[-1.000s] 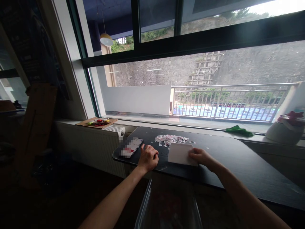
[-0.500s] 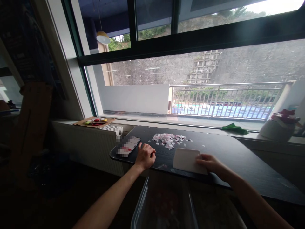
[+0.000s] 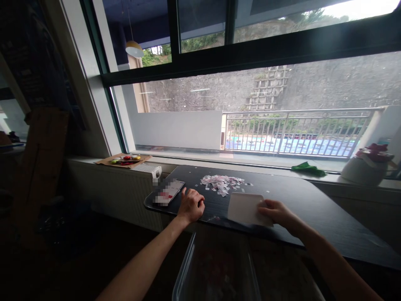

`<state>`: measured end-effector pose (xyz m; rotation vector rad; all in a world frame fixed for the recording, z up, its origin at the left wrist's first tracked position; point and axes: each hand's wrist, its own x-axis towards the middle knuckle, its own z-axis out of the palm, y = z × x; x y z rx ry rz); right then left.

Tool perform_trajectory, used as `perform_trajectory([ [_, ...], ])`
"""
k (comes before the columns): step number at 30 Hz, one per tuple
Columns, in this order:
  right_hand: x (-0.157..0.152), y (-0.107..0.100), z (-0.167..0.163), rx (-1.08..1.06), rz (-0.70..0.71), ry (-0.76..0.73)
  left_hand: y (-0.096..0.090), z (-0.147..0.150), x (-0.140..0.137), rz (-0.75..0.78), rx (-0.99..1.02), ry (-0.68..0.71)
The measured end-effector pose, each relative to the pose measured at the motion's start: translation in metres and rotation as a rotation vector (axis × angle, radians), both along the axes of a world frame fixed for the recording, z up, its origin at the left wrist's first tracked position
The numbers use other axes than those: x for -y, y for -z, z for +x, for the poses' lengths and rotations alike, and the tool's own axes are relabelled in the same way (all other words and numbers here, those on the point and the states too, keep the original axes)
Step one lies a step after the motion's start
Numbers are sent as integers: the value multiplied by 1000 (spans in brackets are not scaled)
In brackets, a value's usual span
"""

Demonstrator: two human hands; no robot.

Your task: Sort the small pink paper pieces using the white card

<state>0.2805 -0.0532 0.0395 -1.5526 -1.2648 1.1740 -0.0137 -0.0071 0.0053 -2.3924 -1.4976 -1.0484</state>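
A flat white rectangular sheet with rounded corners (image 3: 244, 207) is pinched at its right edge by my right hand (image 3: 272, 212), over the front of the black table (image 3: 297, 200). My left hand (image 3: 191, 205) rests at the table's front edge, its fingers curled into a loose fist with no object showing in them. Just left of it lies a phone (image 3: 171, 192), partly blurred out. Behind both hands is a heap of small white and pinkish paper scraps (image 3: 221, 183). Below the table edge, between my forearms, stands a clear plastic bin (image 3: 184, 267); its contents are too dark to make out.
A few stray scraps lie around the heap. On the sill are a green cloth (image 3: 308, 169), a pale rounded pot (image 3: 363, 167) and, at left, a brown board (image 3: 106, 160) with colourful items. A radiator (image 3: 119, 192) runs below. Cardboard (image 3: 44, 175) leans at far left.
My right hand has shifted slightly up and away from me with the white sheet, whose near edge is now blurred. My left hand has stayed in place.
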Motion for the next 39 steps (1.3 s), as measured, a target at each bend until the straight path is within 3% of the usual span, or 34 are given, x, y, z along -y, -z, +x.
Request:
perform_trajectory([
  [10, 6, 10, -12, -78, 13, -102, 0, 0, 0, -16, -12, -6],
  [18, -9, 5, -22, -55, 59, -53, 1, 0, -1, -4, -5, -1],
  [26, -6, 0, -36, -94, 4, -171, 2, 0, -2, 8, 8, 8],
  [32, -10, 8, -24, -64, 55, -30, 1, 0, -1, -6, 2, 6],
  [39, -2, 10, -32, -155, 58, -138, 3, -1, -2, 8, 3, 4],
])
